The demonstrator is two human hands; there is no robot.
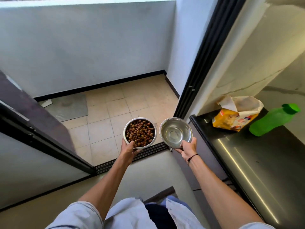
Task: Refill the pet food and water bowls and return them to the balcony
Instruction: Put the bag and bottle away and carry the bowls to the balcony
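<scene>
Kibble fills the steel food bowl (140, 133), which the left hand (127, 148) holds by its near rim, thumb hooked over the edge and fingers underneath. Just to the right of it, close but apart, the right hand (187, 148) pinches the near rim of the steel water bowl (175, 132); this one tilts a little toward the person, and a shallow pool of clear water seems to lie in its bottom, though the shine makes the level hard to judge. Both bowls hang in the air over the sliding-door track (132, 158), with the tiled balcony floor (115, 109) just beyond the hands. Ahead and to the left of the left hand a grey mat (71, 107) lies against the balcony wall. Off to the right of the right hand, on the dark worktop (247, 146), stand the opened yellow pet food bag (234, 119) and a green water bottle (274, 119) lying on its side. Filling looks done, so the step in hand is the carry out to the balcony. The next move calls for stepping over the track, crouching, and keeping the water bowl level while both go down, probably on the mat.
</scene>
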